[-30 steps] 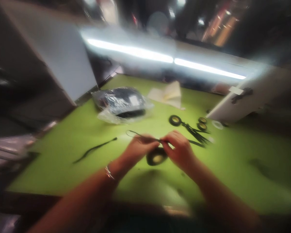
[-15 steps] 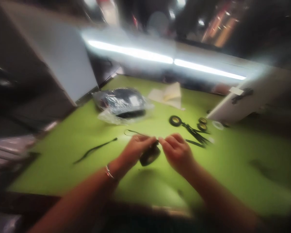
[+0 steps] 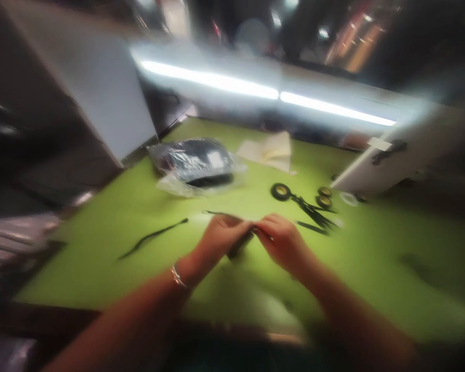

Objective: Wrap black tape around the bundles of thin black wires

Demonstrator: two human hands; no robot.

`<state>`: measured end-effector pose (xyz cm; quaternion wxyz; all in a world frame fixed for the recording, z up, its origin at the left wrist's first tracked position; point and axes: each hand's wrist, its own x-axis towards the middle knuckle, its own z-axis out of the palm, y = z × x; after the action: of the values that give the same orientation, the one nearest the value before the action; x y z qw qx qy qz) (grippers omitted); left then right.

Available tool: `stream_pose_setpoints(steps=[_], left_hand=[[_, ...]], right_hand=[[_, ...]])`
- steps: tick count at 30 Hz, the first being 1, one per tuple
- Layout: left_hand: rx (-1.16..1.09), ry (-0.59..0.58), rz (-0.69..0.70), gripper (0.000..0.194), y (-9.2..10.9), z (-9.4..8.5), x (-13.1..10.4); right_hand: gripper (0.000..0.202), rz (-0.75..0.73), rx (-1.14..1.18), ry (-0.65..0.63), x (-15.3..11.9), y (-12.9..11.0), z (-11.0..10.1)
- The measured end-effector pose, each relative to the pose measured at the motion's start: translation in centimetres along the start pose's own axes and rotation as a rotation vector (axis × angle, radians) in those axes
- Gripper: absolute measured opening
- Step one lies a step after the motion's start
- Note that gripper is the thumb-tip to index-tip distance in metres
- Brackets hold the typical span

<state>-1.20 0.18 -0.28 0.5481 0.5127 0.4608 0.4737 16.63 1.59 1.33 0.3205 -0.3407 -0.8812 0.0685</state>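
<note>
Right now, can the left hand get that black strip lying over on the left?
Probably yes: nothing stands between the left hand and the black strip, though that hand is busy holding a dark item.

A thin, dark cord point(image 3: 221, 213) leads out from the left fingers point(image 3: 245, 226) toward the far left, its slender tip slightly curled, while its near part disappears into the pinch where the left and right fingertips point(image 3: 260, 226) come together. Just below the left fingers and partly covered by them, a dark roll of tape point(image 3: 240, 247) sits tilted, almost edge-on and blurred; whether it hangs or rests cannot be told.
</note>
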Motion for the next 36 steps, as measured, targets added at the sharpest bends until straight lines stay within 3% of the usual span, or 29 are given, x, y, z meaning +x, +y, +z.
stream_pose_setpoints(steps=[4,9,15,21,27,36], left_hand=[[0.005,-0.015,0.022,0.038,-0.1,0.1,-0.1],[-0.021,-0.063,0.039,0.026,-0.7,0.1,0.3],[0.036,0.052,0.066,0.018,-0.4,0.4,-0.1],[0.269,0.132,0.231,0.020,-0.5,0.5,-0.3],[0.276,0.147,0.274,0.020,-1.0,0.9,-0.5],[0.222,0.184,0.230,0.018,-0.7,1.3,-1.1]], right_hand=[[0.012,0.132,0.132,0.021,0.1,-0.2,-0.4],[0.014,0.418,0.322,0.013,0.5,-0.6,-0.9],[0.010,0.391,0.319,0.174,0.7,-1.1,-0.2],[0.012,0.525,0.490,0.199,1.0,-1.6,0.6],[0.014,0.490,0.432,0.290,0.8,-1.9,2.0],[0.020,0.480,0.493,0.176,0.8,-1.9,2.0]])
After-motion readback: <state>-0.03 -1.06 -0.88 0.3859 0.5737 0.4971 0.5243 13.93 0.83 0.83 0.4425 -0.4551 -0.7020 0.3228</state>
